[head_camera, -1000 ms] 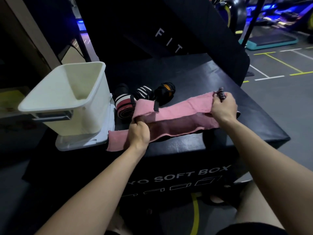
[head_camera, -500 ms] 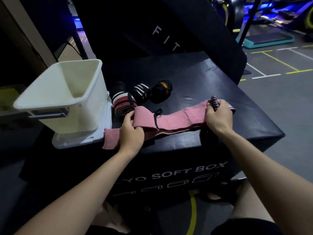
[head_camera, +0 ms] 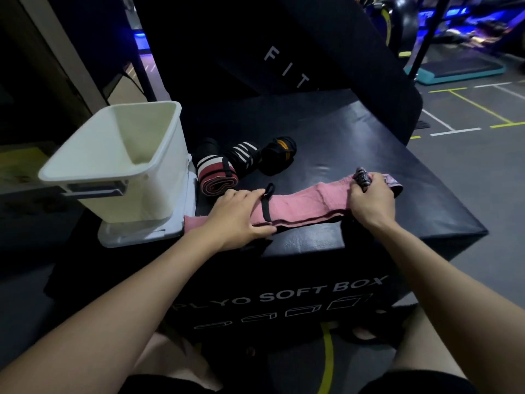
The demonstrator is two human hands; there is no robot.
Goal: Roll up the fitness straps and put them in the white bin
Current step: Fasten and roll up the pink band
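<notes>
A pink strap (head_camera: 306,203) lies flat at frame centre; three rolled straps (head_camera: 244,163) sit beside the empty white bin (head_camera: 159,177) at left.

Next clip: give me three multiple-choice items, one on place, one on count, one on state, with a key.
1. Where does the white bin stand?
A. left end of the plyo box
B. on the floor
C. right end

2. How many rolled straps lie beside the bin?
A. one
B. three
C. five

3. What state is the pink strap in?
A. fully rolled
B. in the bin
C. laid out along the box, right end starting to roll

Key: 1 A, it stands on the box's left part. 2 B, three rolls lie in a row. 3 C, the left hand presses it flat while the right hand holds the rolled end.
</notes>
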